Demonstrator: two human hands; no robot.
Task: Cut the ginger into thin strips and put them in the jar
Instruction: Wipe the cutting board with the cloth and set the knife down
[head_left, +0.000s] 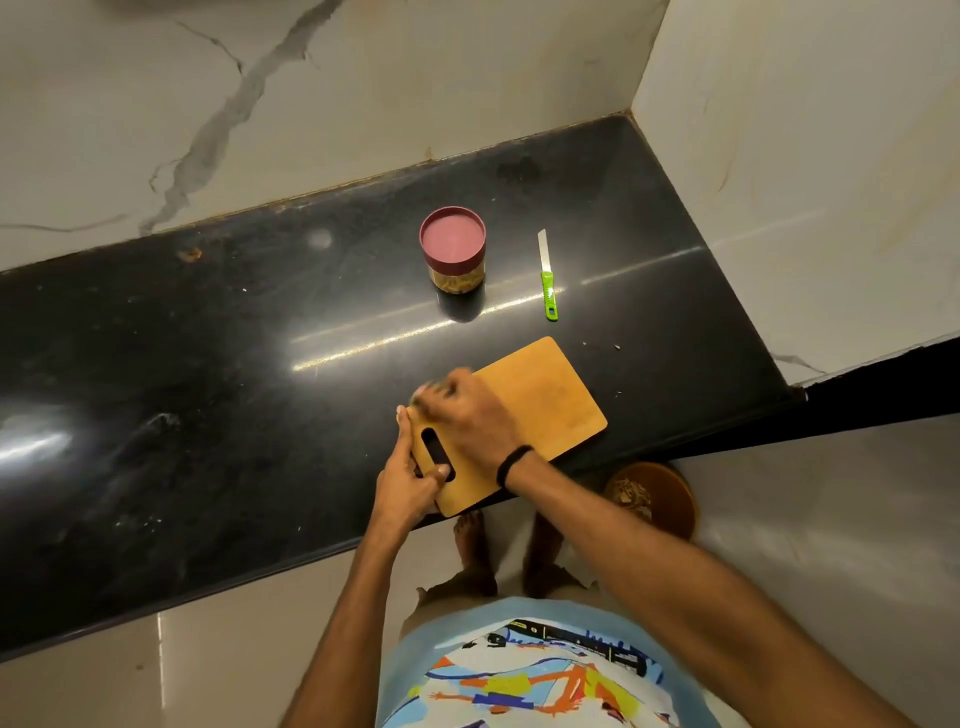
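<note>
Polished black stone counter, glossy with streaks of reflected light, set into a corner of pale wall tiles veined in grey like marble. Shiny beige floor below.

Wooden cutting board lying at an angle on the counter's near edge, with a slotted handle at its near-left end. Left hand wrapped around that handle end, thumb on top beside the slot, fingers curled under the board's edge. Right hand, with a black wristband, over the board's far-left corner, motion-blurred, fingers bent; something pale at the fingertips, too smeared to tell whether pinched or merely touched.

Beyond the board, standing well apart from it, a clear jar closed with a dark red lid. Pale yellow ginger strips visible through the clear wall under the lid. Beyond the board and to the right of the jar, a small knife with a bright green handle, lying flat, blade pointing away.

Below the board's near-right edge, on the floor, a brown bowl holding pale scraps, beside bare feet.

Colourful print on a light blue shirt; the marks on it too blurred to read.
</note>
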